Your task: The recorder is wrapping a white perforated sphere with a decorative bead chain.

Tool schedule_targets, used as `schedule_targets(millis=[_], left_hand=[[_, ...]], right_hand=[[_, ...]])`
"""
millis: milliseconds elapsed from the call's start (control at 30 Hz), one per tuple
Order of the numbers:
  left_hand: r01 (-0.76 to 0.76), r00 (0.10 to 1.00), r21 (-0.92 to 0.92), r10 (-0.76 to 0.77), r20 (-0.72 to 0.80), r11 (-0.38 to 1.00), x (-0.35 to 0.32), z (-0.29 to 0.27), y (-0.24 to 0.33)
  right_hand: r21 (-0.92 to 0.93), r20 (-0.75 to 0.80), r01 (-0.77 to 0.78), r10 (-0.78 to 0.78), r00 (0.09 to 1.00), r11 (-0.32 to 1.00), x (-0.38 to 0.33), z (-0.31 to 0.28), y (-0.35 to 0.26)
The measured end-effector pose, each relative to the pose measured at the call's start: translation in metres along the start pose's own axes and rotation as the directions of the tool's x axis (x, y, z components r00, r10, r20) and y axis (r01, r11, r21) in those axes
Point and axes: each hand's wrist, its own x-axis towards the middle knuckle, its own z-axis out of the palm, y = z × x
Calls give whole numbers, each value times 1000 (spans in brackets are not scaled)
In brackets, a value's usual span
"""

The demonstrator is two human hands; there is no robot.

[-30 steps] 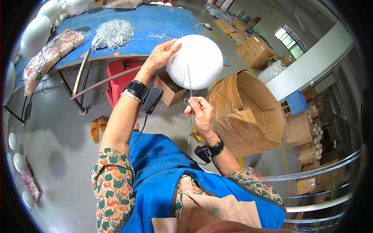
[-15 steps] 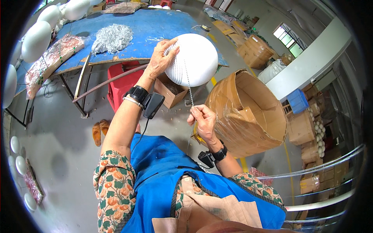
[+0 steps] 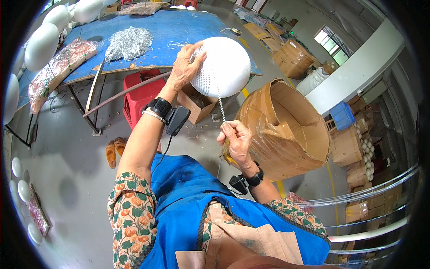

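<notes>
My left hand (image 3: 187, 67) grips the left side of a large white ball (image 3: 230, 67), its fingers curved round it. Rows of small beads cover the ball's left part, partly hidden by my fingers; the right part is smooth and bare. From the ball's face a silvery bead string (image 3: 221, 109) runs down, pulled straight. Its lower stretch is pinched between the thumb and fingers of my right hand (image 3: 237, 139), below the ball. A thin tail of the string hangs beneath that hand.
A blue table (image 3: 179, 27) carries a heap of silvery strands (image 3: 130, 44). To the right stands a big open cardboard box (image 3: 282, 148). A red stool (image 3: 134, 96) and a small carton (image 3: 197, 107) are under the table edge. White balls on wires (image 3: 41, 48) stand at left.
The ball has shifted very slightly up and left in my left hand. My right hand keeps the bead string taut, nearly in the same place.
</notes>
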Motion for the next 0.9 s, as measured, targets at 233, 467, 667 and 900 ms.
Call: schedule_targets(millis=[233,467,667,900], left_hand=[[345,938,-200,-343,43,917,2,-4,8],[165,978,45,-157,-137,985,3,-4,14],[274,962,-227,-264,73,934,-6,-9,10],[254,964,-53,-249,91,966,-9,-10,18]], right_hand=[[12,0,-72,72,997,997,9,8,3],[0,-41,-69,69,997,998,16,11,8],[-8,-76,-102,101,992,995,25,13,20],[-2,-69,-48,48,997,999,22,14,6]])
